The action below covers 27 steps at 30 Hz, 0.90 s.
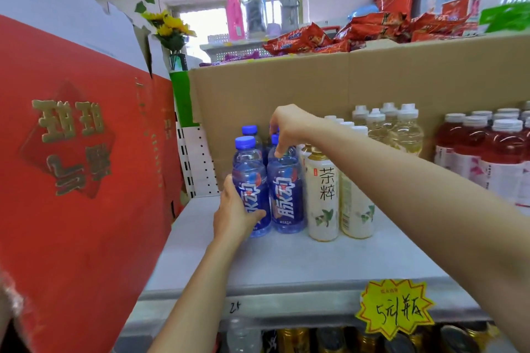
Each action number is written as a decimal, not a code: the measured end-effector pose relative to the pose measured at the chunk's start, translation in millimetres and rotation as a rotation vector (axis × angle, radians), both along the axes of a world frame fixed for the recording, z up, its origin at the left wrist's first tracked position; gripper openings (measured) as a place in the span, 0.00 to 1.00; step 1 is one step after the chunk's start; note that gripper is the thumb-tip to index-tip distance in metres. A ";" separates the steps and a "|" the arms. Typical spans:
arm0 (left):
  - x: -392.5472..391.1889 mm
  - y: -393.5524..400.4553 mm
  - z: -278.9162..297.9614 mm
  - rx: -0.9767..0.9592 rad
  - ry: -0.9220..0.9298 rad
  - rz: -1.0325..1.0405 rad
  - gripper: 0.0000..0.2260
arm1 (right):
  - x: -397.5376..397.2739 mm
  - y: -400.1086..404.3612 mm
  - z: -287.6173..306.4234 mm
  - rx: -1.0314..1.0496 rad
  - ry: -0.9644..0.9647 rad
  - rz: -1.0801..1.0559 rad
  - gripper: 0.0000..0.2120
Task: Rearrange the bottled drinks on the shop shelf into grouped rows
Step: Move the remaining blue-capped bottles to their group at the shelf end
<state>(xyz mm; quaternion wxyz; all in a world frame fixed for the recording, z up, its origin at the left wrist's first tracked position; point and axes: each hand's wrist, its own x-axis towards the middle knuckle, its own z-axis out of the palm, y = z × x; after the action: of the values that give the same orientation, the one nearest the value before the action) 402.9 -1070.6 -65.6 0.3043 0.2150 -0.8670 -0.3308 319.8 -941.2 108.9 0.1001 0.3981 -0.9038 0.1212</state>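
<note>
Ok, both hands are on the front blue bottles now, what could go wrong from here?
1. The left hand grips the front-left blue bottle low on its body, so a hard push may tip it.
2. The right hand pinches the neck of the front-right blue bottle, which stands close against the white tea bottle; sliding it right may knock the tea row.
3. The right forearm crosses over the tea bottles' caps and may clip them.
</note>
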 end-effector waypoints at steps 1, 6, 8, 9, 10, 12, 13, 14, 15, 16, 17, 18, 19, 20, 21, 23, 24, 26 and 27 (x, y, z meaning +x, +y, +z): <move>-7.1 -2.1 1.0 0.009 -0.004 0.003 0.41 | -5.8 -5.5 0.2 0.004 0.004 -0.018 0.26; -37.7 -10.3 2.4 0.036 -0.017 0.001 0.45 | -29.0 -22.8 -1.4 0.016 -0.012 -0.093 0.24; -46.3 -14.1 2.4 0.048 -0.012 -0.015 0.45 | -36.6 -25.8 -3.7 0.023 0.000 -0.110 0.24; -49.7 -16.2 2.5 0.055 -0.008 -0.018 0.45 | -39.2 -27.3 -4.6 0.034 0.013 -0.116 0.23; -53.1 -18.3 2.7 0.060 -0.007 -0.018 0.45 | -40.6 -29.0 -4.9 0.050 0.029 -0.119 0.22; -58.8 -21.7 2.5 0.070 -0.009 -0.013 0.45 | -41.7 -32.3 -5.7 0.090 0.066 -0.119 0.18; -61.3 -23.3 2.2 0.075 -0.010 -0.012 0.45 | -41.8 -33.9 -6.1 0.107 0.090 -0.119 0.15; -63.0 -24.1 2.3 0.078 -0.012 -0.011 0.45 | -41.6 -34.9 -6.7 0.121 0.121 -0.124 0.12; -64.6 -24.3 2.9 0.080 -0.016 -0.010 0.45 | -40.8 -35.6 -7.5 0.137 0.155 -0.132 0.08; -65.9 -24.1 4.2 0.084 -0.020 -0.007 0.45 | -39.3 -35.5 -8.8 0.150 0.188 -0.140 0.06; -67.3 -24.2 5.0 0.086 -0.023 -0.004 0.45 | -37.8 -35.1 -10.4 0.159 0.216 -0.146 0.05; -67.8 -24.1 5.8 0.086 -0.029 -0.002 0.45 | -35.1 -33.7 -11.7 0.171 0.239 -0.148 0.05; -67.5 -23.8 6.6 0.087 -0.042 0.001 0.44 | -31.9 -32.0 -13.1 0.188 0.257 -0.148 0.05; -66.5 -23.7 7.5 0.082 -0.065 0.004 0.44 | -27.8 -29.1 -14.5 0.203 0.269 -0.145 0.05; -65.5 -24.6 8.2 0.072 -0.094 0.007 0.44 | -24.0 -26.0 -16.0 0.208 0.277 -0.139 0.05; -60.4 -25.3 9.2 0.046 -0.153 0.027 0.42 | -13.5 -17.0 -17.0 0.156 0.318 -0.110 0.05; -55.2 -23.2 10.4 0.028 -0.159 0.046 0.42 | -6.8 -10.4 -16.9 0.101 0.354 -0.087 0.06; -39.6 -13.3 15.0 -0.064 -0.088 0.094 0.39 | 8.8 7.7 -19.8 -0.054 0.403 -0.016 0.09; -29.4 -5.7 17.2 -0.152 -0.009 0.115 0.34 | 17.3 19.7 -24.0 -0.144 0.403 0.037 0.10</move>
<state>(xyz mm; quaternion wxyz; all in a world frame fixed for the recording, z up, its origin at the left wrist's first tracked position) 373.5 -1076.3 -48.4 0.3345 0.2424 -0.8771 -0.2450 337.1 -921.6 84.9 0.3047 0.4226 -0.8470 0.1053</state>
